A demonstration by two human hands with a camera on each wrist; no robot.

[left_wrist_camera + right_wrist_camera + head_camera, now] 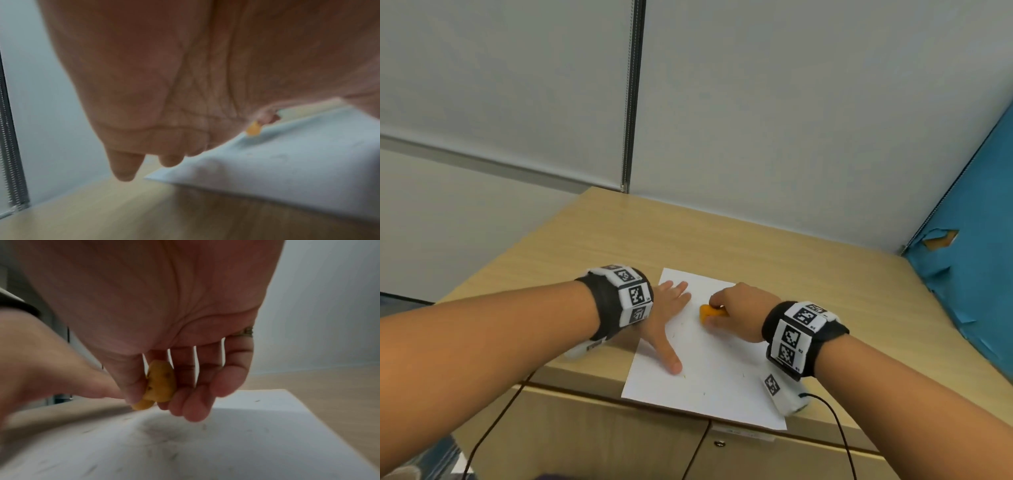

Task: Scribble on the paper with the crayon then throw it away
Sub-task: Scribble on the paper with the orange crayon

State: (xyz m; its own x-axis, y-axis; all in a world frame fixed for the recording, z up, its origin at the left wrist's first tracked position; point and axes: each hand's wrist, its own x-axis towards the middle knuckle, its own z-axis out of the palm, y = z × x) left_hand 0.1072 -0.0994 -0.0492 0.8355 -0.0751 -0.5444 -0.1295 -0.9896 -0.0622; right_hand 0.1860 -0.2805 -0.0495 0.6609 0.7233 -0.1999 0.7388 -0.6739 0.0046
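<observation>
A light wooden surface [756, 240] was set against pale grey walls [791, 102], which were divided by a dark vertical strip [635, 92]. A torn blue panel [976, 246] was seen at right.

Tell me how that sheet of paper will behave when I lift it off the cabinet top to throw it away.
The paper is one thin flat sheet, so it will probably flop and bend. It looks light: the left hand presses it flat, likely to stop sliding on the smooth wooden top. Its near edge overhangs, offering an easy pinch.
</observation>
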